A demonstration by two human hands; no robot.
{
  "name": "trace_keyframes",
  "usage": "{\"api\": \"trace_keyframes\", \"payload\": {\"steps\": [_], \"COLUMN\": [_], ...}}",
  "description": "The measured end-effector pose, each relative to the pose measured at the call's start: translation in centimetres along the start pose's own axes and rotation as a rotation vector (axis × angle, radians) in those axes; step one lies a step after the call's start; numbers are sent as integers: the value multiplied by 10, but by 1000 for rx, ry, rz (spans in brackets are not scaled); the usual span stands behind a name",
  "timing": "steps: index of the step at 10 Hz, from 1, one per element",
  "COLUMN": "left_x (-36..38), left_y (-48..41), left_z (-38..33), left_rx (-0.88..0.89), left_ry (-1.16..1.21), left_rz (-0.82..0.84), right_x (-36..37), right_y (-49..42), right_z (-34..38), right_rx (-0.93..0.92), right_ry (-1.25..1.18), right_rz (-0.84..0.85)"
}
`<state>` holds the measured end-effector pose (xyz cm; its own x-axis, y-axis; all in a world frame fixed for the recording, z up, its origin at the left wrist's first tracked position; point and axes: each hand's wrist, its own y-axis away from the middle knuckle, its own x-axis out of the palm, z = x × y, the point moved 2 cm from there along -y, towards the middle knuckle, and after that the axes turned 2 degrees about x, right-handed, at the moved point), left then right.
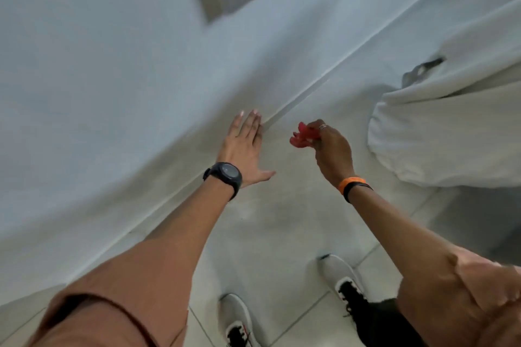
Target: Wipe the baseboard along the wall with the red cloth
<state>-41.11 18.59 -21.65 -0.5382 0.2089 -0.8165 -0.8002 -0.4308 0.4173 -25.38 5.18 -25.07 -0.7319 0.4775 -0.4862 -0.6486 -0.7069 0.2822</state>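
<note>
Near the baseboard, left hand flat and spread (bracing?), right hand clutches red cloth, not yet touching; next: press it on.

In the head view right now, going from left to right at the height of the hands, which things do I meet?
Wall → left hand → red cloth → right hand → white bedding.

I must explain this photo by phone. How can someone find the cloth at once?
Follow the pale baseboard along the wall to the two hands. The right hand, with the orange wristband, holds the bunched red cloth in its fingers. Nothing else there is red.
</note>
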Motion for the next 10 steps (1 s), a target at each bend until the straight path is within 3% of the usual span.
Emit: {"api": "trace_keyframes", "payload": {"steps": [3,4,5,7,8,9,10], "left_x": [-291,-357,-407,-450,-449,-442,-436], "left_y": [-30,-56,-87,-146,-166,-171,-164], "left_z": [-26,-50,-85,-166,-193,-200,-189], "left_rx": [54,145,187,175,129,116,78], "left_ry": [266,407,488,485,443,452,445], "left_rz": [-299,-464,-500,-346,-303,-254,-246], "right_x": [-314,-401,-466,-512,-505,-494,-496], "right_y": [34,34,17,-17,-27,-25,7], "right_z": [161,180,167,100,57,23,8], "right_rx": [-260,-342,-278,-216,-147,-147,-167], "right_ry": [15,165,3,411,582,718,772], "right_rz": [-237,-352,-286,-522,-519,-244,-178]}}
